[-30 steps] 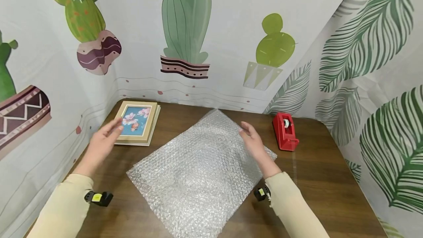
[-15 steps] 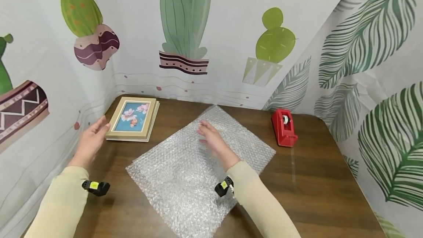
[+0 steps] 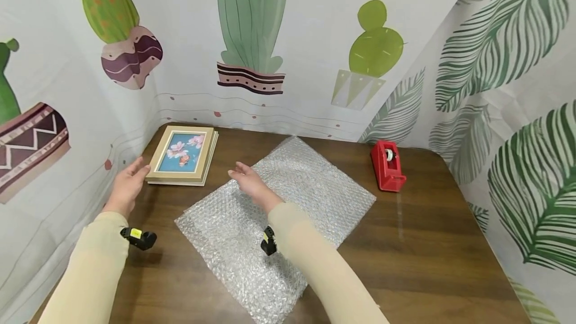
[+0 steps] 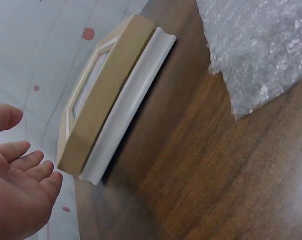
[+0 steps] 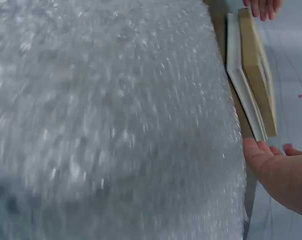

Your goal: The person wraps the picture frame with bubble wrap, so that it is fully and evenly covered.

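A tan picture frame [image 3: 182, 154] with pink blossoms on blue lies on top of a white frame [image 4: 125, 107] at the table's back left. My left hand [image 3: 127, 186] is at the stack's left side, fingertips close to its near left corner, fingers relaxed and holding nothing. Over the left part of a sheet of bubble wrap [image 3: 306, 189] hovers my right hand [image 3: 249, 183], its fingers loosely extended toward the frames. In the right wrist view the right hand's fingers [image 5: 258, 152] overlap the end of the stack.
The bubble wrap lies spread diagonally across the middle of the brown wooden table [image 3: 432, 244]. A red tape dispenser [image 3: 388, 166] stands at the back right, a strip of clear tape trailing from it. Printed cloth walls [image 3: 310, 54] close off the back and sides.
My right hand has swept left from the wrap's right side to its left part. The left hand has drawn back from over the picture to the stack's left side.
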